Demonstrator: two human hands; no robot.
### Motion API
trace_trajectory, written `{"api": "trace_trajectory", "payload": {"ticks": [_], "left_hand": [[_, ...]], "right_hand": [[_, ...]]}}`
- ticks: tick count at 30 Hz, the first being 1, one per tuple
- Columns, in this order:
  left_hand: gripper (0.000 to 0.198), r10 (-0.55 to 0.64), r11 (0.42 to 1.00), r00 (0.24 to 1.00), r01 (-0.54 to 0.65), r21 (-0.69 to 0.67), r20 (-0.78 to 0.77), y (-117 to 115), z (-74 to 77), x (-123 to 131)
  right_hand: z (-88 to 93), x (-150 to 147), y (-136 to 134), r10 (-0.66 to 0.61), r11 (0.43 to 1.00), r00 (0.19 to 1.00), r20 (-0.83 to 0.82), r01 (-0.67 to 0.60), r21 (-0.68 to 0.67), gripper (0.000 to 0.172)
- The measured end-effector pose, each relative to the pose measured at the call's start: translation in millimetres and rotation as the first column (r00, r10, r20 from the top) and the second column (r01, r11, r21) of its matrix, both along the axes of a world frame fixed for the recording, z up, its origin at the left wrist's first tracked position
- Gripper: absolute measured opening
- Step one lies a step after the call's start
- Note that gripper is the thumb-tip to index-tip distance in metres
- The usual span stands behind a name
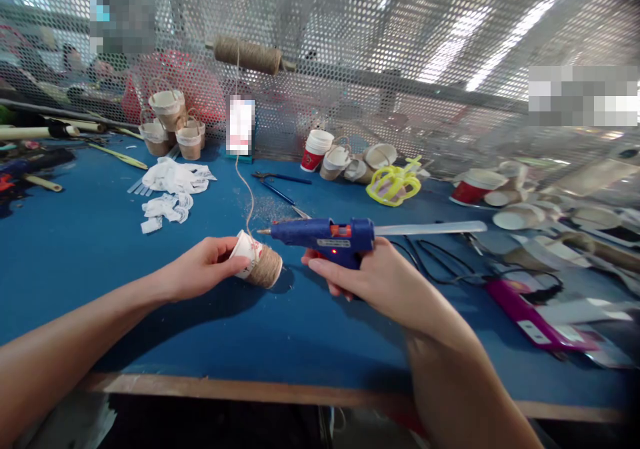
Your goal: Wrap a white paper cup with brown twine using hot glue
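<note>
My left hand grips the rim end of a paper cup, which lies tilted on its side. Jute twine is wound around the cup's lower part. From the cup a strand of twine runs up to a spool on a rod at the mesh. My right hand is wrapped around the handle of a blue hot glue gun, whose small red light is lit. A clear glue stick sticks out of its back. The gun's nozzle points left, just above the cup.
Twine-wrapped cups with handles stand at the back left, near white paper scraps. Pliers and scissors lie behind the gun. More cups, a yellow crown-shaped piece and a purple power strip sit farther right.
</note>
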State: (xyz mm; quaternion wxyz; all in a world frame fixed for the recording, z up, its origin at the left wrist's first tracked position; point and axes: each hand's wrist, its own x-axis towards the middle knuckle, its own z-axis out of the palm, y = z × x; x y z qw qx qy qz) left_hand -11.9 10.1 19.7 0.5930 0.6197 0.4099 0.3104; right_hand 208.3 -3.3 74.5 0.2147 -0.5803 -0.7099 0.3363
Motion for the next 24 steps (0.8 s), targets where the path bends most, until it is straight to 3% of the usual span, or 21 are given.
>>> {"api": "trace_trajectory", "payload": {"ticks": [5,12,24], "left_hand": [[0.026,0.061,0.995,0.998,-0.063,0.071,0.031,0.8,-1.5,1.1],[0.031,0.151,0.962,0.987,-0.135,0.239,-0.050,-2.5,-1.5,0.4],[0.029,0.250,0.927,0.961,-0.203,0.315,-0.117,-2.2,-2.6,-1.1]], "right_hand": [[-0.6,1.8,-0.9,0.023,0.997,0.999,0.022,-0.025,0.078,0.021],[-3.2,1.5,-2.9,0.006,0.980,0.992,0.122,-0.030,0.194,0.015],[-4.7,2.9,-6.2,-0.029,0.961,0.983,0.180,-0.022,0.274,0.019]]}}
